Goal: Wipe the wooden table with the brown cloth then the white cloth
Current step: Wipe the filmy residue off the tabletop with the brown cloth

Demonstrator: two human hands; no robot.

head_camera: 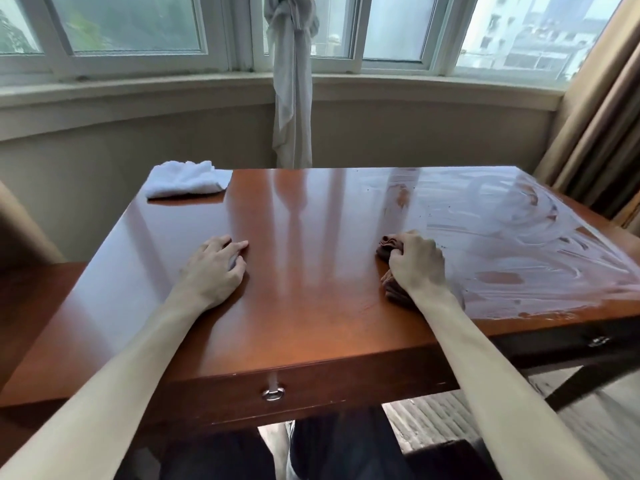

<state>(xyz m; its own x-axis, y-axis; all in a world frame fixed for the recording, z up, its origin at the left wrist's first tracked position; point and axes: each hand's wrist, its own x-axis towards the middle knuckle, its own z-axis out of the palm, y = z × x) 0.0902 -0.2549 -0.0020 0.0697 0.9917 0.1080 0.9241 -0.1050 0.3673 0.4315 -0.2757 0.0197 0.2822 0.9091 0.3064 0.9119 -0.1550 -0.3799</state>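
The brown cloth (389,247) is bunched and clutched under the right hand (417,263) at the edge of the wet smears, so wiping seems half done. The desk (311,289) is steadied by the left hand (216,268), its fingers relaxed. The white cloth (187,183) is kept aside at the far left corner for later.

Daylight is coming through a curved bay window (131,26).
A knotted white curtain (292,81) is hanging at 12 o'clock, tan drapes (599,126) are falling at 2 o'clock, a beige wall (138,140) is curving beneath the sill (138,88), and striped carpet (436,420) is showing at 5 o'clock.
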